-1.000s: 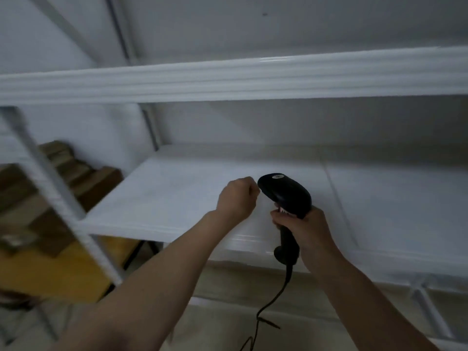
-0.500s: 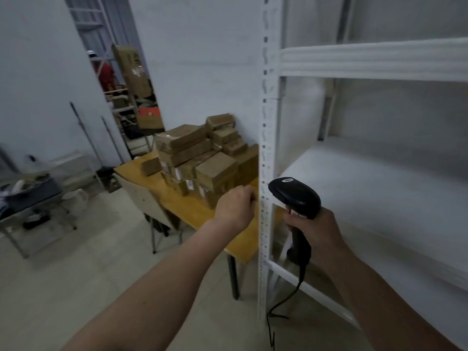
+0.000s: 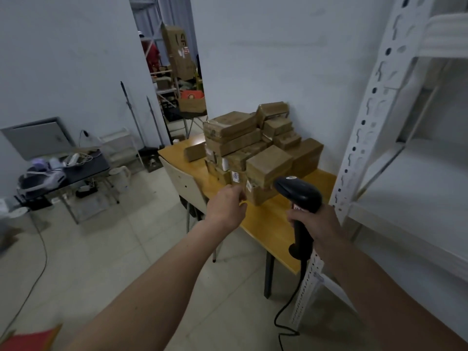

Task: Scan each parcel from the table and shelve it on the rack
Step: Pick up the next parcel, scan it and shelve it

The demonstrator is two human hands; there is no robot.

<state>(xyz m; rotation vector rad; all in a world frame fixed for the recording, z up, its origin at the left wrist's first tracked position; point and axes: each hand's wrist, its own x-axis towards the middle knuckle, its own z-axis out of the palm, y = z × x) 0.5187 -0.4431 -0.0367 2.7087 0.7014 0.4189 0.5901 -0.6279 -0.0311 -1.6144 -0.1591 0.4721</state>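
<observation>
A pile of brown cardboard parcels (image 3: 258,153), several with white labels, is stacked on a yellow wooden table (image 3: 273,224) against the wall. My left hand (image 3: 226,207) hovers in front of the pile's near edge with its fingers loosely curled and holding nothing. My right hand (image 3: 319,224) grips the handle of a black barcode scanner (image 3: 298,192), whose head points toward the parcels; its cable hangs down to the floor. The white metal rack (image 3: 364,138) stands on the right with bare shelves.
A beige chair (image 3: 184,186) is pushed against the table's left side. A low dark table (image 3: 76,171) with clutter and cables sits at the left wall. A doorway (image 3: 172,72) behind shows stacked boxes. Tiled floor (image 3: 106,262) lies between.
My view has swung left from the rack's shelf to the table with the parcels. Both hands have kept their pose, the right one still holding the scanner.
</observation>
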